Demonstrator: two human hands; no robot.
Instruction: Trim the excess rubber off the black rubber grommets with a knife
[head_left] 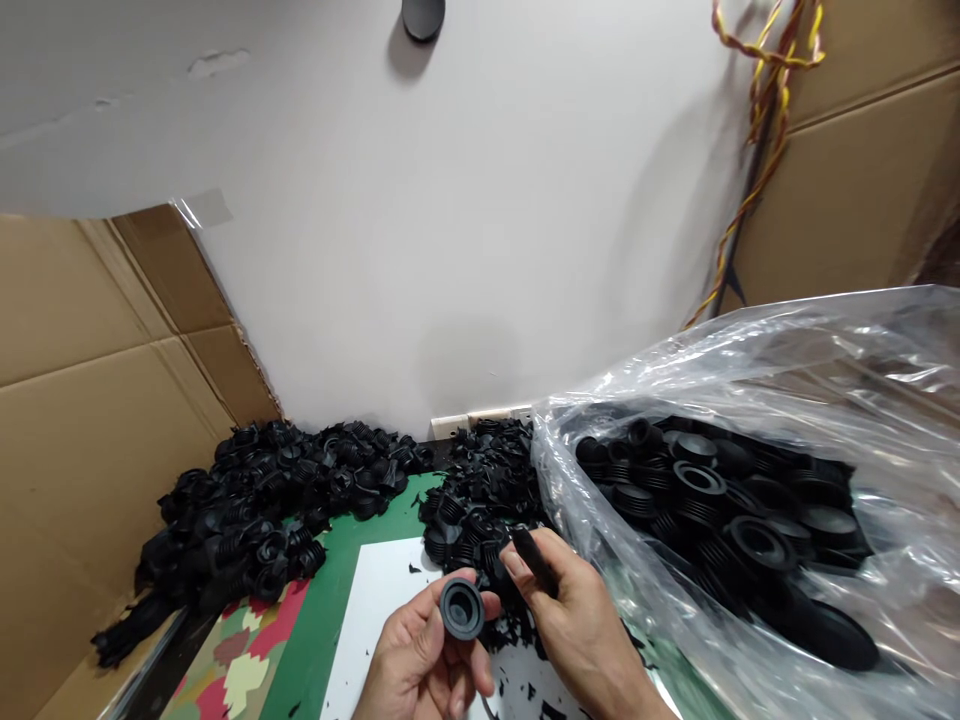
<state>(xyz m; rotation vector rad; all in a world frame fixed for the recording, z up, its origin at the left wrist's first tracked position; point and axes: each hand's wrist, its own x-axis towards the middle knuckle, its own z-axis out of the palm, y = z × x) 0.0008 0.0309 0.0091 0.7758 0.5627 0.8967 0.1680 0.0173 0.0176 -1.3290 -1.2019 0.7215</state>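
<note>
My left hand point(420, 655) is closed around a small round black rubber part point(460, 608), its hollow side facing up. Just to its right, my right hand point(577, 620) pinches a thin black strip point(534, 560) between thumb and fingers, close to the part's rim. Both hands hover over a white sheet point(382, 610) speckled with black rubber scraps, at the bottom middle of the head view.
A heap of black rubber bellows parts point(262, 510) lies to the left, a smaller heap point(480, 490) straight ahead. A clear plastic bag point(765, 420) full of black rubber parts fills the right. Cardboard panels point(90, 400) stand left and right, a white wall behind, twisted wires point(757, 130) hanging.
</note>
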